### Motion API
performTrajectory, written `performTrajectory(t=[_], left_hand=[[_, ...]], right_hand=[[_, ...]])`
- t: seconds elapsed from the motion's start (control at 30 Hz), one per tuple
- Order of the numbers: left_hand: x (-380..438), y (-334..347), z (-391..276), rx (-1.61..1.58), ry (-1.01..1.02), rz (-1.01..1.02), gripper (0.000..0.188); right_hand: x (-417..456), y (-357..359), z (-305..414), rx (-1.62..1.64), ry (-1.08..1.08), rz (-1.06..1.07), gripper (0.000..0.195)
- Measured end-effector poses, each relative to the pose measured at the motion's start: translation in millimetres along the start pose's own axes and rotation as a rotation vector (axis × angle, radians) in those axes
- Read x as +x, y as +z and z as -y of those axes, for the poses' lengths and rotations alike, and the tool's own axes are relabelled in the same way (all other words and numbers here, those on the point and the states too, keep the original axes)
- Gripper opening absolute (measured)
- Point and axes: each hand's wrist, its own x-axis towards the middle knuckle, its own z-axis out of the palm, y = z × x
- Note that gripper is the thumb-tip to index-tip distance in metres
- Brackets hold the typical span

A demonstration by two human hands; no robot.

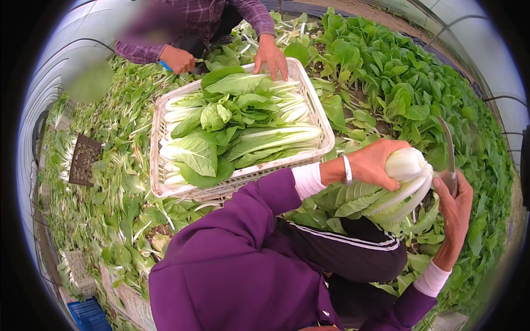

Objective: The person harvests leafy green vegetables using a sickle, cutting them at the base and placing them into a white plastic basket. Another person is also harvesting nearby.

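Note:
My left hand point(372, 164), with a silver bracelet at its wrist, grips a head of leafy cabbage point(403, 164) close to its white base. The head is tilted, its base toward my right hand and its green leaves hanging over my knee. In my right hand point(453, 202) is the handle of a sickle point(449, 145); its curved blade points away from the cabbage. My right thumb and fingertips are at the outer stalks by the cut base. Beyond my left forearm stands a white plastic crate point(244, 173) with cabbage heads point(285, 136) laid in it.
Across the crate, a person in a plaid shirt point(203, 20) rests one hand point(271, 58) at its rim and holds a blue-handled tool in the other point(178, 60). Standing greens point(414, 82) grow at right. Cut leaves cover the ground; a brown crate point(85, 160) lies left.

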Motion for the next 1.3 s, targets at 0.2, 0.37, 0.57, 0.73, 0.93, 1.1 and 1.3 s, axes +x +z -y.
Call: performTrajectory(t=[0.2,0.37,0.57,0.73,0.93,1.1,1.3], left_hand=[[1.1,-11.8,-21.1,-0.105,0.013,-0.278,0.060],[6.9,-51.9,-63.6,-0.539,0.132,-0.472,0.060],[-38.4,-166.6,-174.7,-0.249,0.190,-0.407,0.033],[-70.2,-178.5,-241.9,0.873,0.140,-0.477,0.039],[-111.9,-200.6,-163.2,1.832,0.309,0.204,0.046],[-172.3,-216.4,-53.5,1.546,0.201,0.713,0.033],[-235.0,-243.1,10.5,1.166,0.058,0.935,0.083]], right_hand=[[-10.3,-39.7,-28.0,-0.207,-0.006,-0.405,0.021],[-18.2,-21.7,-39.6,0.053,0.039,-0.392,0.032],[-19.7,2.1,-103.2,0.218,0.108,-0.231,0.026],[-19.5,36.6,-147.6,0.289,0.209,-0.236,0.024],[-29.2,40.6,-172.1,0.287,0.292,-0.229,0.023],[-41.0,41.6,-190.7,0.289,0.354,-0.285,0.026],[-58.1,41.8,-223.9,0.299,0.458,-0.344,0.031]])
